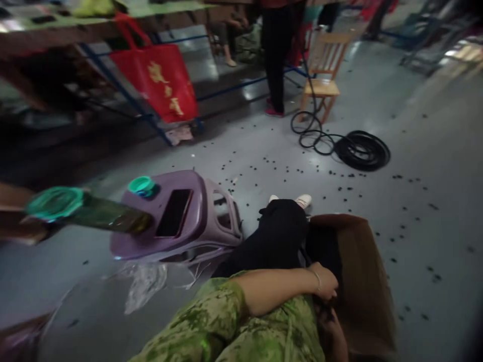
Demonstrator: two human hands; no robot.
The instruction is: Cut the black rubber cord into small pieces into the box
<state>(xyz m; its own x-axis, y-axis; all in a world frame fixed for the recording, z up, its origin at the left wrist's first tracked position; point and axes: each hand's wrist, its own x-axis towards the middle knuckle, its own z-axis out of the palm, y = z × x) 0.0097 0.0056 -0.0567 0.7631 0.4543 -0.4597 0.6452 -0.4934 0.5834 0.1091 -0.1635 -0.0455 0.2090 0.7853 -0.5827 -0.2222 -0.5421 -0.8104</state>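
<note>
My left hand (325, 282), with a thin bracelet at the wrist, reaches across my lap to the inner side of an open cardboard box (364, 276). Its fingers are curled closed, and what they hold is hidden. Just below, my right hand (335, 329) is dim and blurred, its fingers bent close to the left ones around something dark that I cannot make out. Dark material (324, 246) fills the near side of the box. A green camouflage-patterned garment (279, 332) covers my lap, above black trousers (277, 234).
A purple stool (196, 201) on my left carries a phone (174, 213), a green lid (142, 186) and a tilted bottle (109, 213). Small black pieces lie scattered over the floor. Beyond are a coiled black hose (363, 151), a wooden chair (324, 88) and a red bag (158, 80).
</note>
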